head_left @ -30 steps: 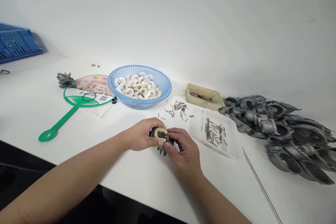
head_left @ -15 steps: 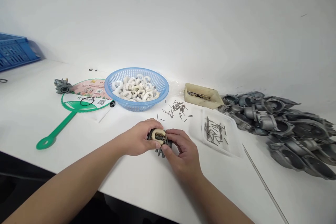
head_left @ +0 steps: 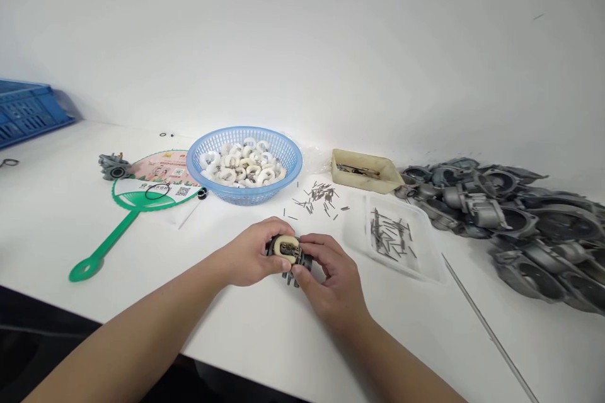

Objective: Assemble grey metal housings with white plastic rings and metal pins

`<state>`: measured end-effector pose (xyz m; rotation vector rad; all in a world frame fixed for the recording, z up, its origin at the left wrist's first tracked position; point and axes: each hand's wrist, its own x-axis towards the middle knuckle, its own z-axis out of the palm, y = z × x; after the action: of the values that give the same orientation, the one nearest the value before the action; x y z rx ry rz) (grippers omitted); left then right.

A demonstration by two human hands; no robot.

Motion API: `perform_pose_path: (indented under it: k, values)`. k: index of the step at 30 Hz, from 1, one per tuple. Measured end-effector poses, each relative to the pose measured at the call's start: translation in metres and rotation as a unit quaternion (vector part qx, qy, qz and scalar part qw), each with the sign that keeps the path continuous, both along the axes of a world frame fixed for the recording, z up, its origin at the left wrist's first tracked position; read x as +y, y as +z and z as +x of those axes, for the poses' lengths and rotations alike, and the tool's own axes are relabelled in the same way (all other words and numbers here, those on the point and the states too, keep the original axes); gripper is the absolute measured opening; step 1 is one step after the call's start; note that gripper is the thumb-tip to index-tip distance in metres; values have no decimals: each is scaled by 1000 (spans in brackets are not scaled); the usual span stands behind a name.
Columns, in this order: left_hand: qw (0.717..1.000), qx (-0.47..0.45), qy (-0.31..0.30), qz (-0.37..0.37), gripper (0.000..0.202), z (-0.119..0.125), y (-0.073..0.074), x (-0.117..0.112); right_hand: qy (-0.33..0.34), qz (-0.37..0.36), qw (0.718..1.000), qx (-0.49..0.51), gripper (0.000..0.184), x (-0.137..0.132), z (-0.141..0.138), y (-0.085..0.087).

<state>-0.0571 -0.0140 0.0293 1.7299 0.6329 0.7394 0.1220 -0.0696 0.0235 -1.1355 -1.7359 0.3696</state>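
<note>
Both hands meet above the white table, holding a small carburetor part (head_left: 288, 258). It has a cream ring-shaped float (head_left: 286, 249) on a dark body, with metal pieces in the float's opening. My left hand (head_left: 250, 253) grips it from the left side, and my right hand (head_left: 331, 280) closes over its right side. Dark prongs (head_left: 290, 278) stick out below the fingers. Much of the part is hidden by my fingers. Loose metal pins (head_left: 319, 194) lie on the table just beyond my hands.
A clear plastic tray of pins (head_left: 392, 236) stands to the right, near a cream tray (head_left: 363, 170) and a pile of metal carburetor castings (head_left: 501, 220). Farther left are a blue basket of white floats (head_left: 244, 130), a green hand fan (head_left: 142, 192) and a blue crate (head_left: 28, 110).
The whole scene has shifted slightly in view as my head moved. Both hands still hold the part, which has turned a little between my fingers.
</note>
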Motion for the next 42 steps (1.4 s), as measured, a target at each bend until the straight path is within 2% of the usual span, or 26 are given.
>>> perform_pose_path:
  k: [5, 12, 18, 26, 42]
  values:
    - [1000, -18, -3, -12, 31, 1, -1, 0, 3, -9, 1000, 27, 19, 1, -1, -2]
    - [999, -15, -4, -39, 33, 1, -2, 1, -7, 17, 1000, -5, 17, 1, 0, 0]
    - [1000, -11, 10, -18, 31, 3, -2, -2, -8, 11, 1000, 4, 17, 0, -1, -1]
    - [997, 52, 25, 58, 27, 1, 12, -4, -12, 28, 1000, -5, 17, 1, 2, -3]
    - [999, 30, 7, 35, 27, 1, 5, -1, 60, -36, 997, 46, 22, 1, 7, -4]
